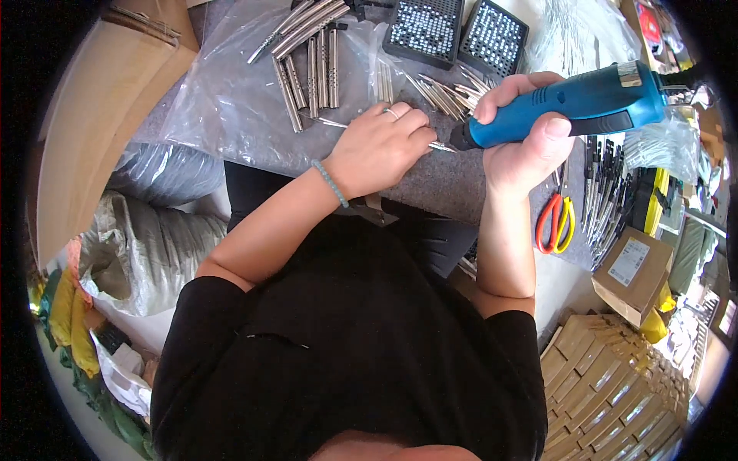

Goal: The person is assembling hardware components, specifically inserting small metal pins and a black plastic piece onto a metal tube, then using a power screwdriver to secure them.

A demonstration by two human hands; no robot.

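Note:
My right hand [524,150] is wrapped round a blue handheld power tool [569,106], its dark nose tilted down toward the table and pointing left. Closed fingers of my left hand [384,147] hold a thin metal rod [440,147], which sticks out toward the tool's nose. Rod and nose lie close together; whether they touch I cannot tell. Another slim silvery piece [332,123] shows on the far side of that hand. Beyond both hands, a bunch of thin metal rods [442,96] lies on the grey tabletop [438,184].
Perforated metal tubes [323,73] lie on clear plastic sheeting [223,100]. Two black trays [424,29] of small metal parts stand at the back. On the right are red-and-yellow-handled scissors [555,223], dark slim parts [607,192] and a cardboard box [632,276]. A large carton [108,115] rises at left.

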